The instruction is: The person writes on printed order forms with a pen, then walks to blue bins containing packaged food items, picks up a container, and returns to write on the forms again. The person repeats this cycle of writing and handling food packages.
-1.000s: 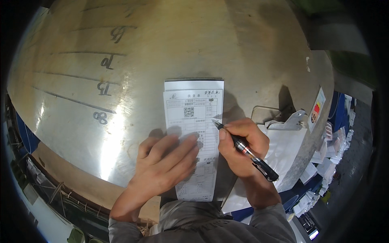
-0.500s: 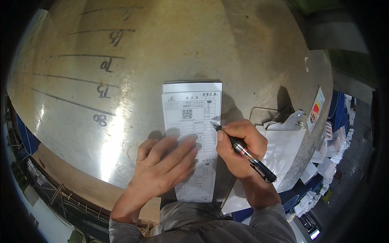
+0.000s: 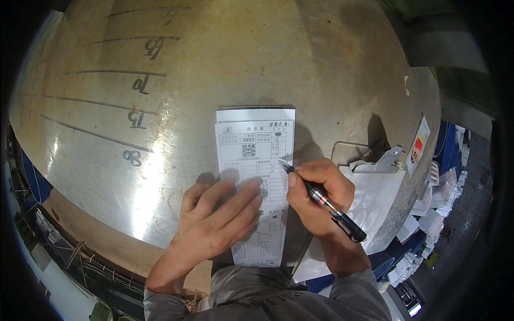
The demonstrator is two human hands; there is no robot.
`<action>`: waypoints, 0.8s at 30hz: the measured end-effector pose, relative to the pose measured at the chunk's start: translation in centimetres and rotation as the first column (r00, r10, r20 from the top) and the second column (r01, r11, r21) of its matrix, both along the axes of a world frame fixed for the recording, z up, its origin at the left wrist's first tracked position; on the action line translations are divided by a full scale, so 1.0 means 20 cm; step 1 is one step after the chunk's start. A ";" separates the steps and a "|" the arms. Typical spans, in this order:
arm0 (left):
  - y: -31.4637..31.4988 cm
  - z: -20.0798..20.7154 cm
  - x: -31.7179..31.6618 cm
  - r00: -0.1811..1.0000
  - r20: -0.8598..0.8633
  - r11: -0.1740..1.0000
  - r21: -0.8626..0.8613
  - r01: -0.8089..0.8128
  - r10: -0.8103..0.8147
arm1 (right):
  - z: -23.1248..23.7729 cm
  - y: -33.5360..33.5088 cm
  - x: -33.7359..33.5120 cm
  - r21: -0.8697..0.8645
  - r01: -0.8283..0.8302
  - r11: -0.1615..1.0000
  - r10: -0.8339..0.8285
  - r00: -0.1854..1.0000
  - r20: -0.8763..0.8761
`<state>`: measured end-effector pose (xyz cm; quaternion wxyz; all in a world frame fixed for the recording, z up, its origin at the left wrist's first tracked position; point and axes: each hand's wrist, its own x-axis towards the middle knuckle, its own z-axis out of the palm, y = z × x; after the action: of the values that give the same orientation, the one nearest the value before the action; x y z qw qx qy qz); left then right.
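Note:
A long, narrow printed form [image 3: 249,179] lies on a pad on the metal table, with a square code and ruled boxes near its top. Spread flat, my left hand [image 3: 217,219] rests over the left and middle of the form and covers part of its print. My right hand [image 3: 321,195] grips a black pen [image 3: 326,204] between thumb and fingers. The pen's tip points at the form's right-hand column, on or just above the paper; I cannot tell which. Handwriting shows at the form's upper right corner.
To the right lies a clipboard [image 3: 383,160] with a metal clip and white paper. A small card with a red and yellow picture [image 3: 417,144] stands beyond it. Dark marker lines run across the metal table [image 3: 257,59] at the left. White packets [image 3: 428,214] lie in blue containers at far right.
The form and both hands appear in nearly the same place, shifted only a hair to the right. The pen stays in my right hand.

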<state>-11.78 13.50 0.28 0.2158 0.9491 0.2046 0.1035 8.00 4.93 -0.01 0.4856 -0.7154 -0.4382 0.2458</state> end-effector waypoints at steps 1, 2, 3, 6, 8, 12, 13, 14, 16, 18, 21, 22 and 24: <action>0.00 0.00 0.00 1.000 0.002 1.000 0.000 0.001 -0.001 | 0.00 0.00 0.00 -0.001 0.003 1.000 -0.003 1.000 0.002; 0.00 0.00 0.00 1.000 0.003 1.000 0.001 0.001 -0.001 | 0.00 0.00 0.00 -0.001 0.005 1.000 -0.005 1.000 0.002; 0.00 0.00 0.00 1.000 0.003 1.000 0.001 0.001 -0.001 | 0.00 0.00 0.00 0.000 -0.001 1.000 0.001 1.000 0.007; 0.00 0.00 0.00 1.000 0.003 1.000 -0.002 0.003 -0.003 | 0.00 0.00 0.00 -0.001 -0.012 1.000 0.012 1.000 0.020; 0.00 0.00 0.00 1.000 -0.001 1.000 -0.007 0.005 -0.005 | 0.00 0.00 0.00 -0.005 -0.010 1.000 0.010 1.000 0.017; 0.00 0.00 0.00 1.000 -0.009 1.000 -0.012 0.006 -0.006 | 0.00 0.00 0.00 -0.004 -0.009 1.000 0.009 1.000 0.018; 0.00 0.00 0.00 1.000 -0.009 1.000 -0.013 0.005 -0.005 | 0.00 0.00 0.00 -0.002 -0.012 1.000 0.012 1.000 0.024; 0.00 0.00 0.00 1.000 -0.008 1.000 -0.013 0.005 -0.005 | 0.00 0.00 0.00 -0.001 -0.014 1.000 0.015 0.999 0.031; 0.00 0.00 0.00 1.000 -0.006 1.000 -0.012 0.004 -0.004 | 0.00 0.00 0.00 -0.004 -0.015 1.000 0.015 1.000 0.028; 0.00 0.00 0.00 1.000 -0.003 1.000 -0.011 0.005 -0.005 | 0.00 0.00 0.00 -0.010 -0.012 1.000 0.012 1.000 0.025; 0.00 0.00 0.00 1.000 -0.001 1.000 -0.008 0.004 -0.004 | 0.00 0.00 0.00 -0.017 -0.010 1.000 0.010 1.000 0.023; 0.00 0.00 0.00 1.000 0.000 1.000 -0.007 0.003 -0.003 | 0.00 0.00 0.00 -0.017 -0.011 1.000 0.012 1.000 0.025; 0.00 0.00 0.00 1.000 0.001 1.000 -0.006 0.003 -0.003 | 0.00 0.00 0.00 -0.008 -0.008 1.000 0.008 1.000 0.026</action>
<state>-11.81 13.48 0.20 0.2191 0.9487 0.2034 0.1032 8.04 4.98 -0.03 0.4762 -0.7186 -0.4464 0.2400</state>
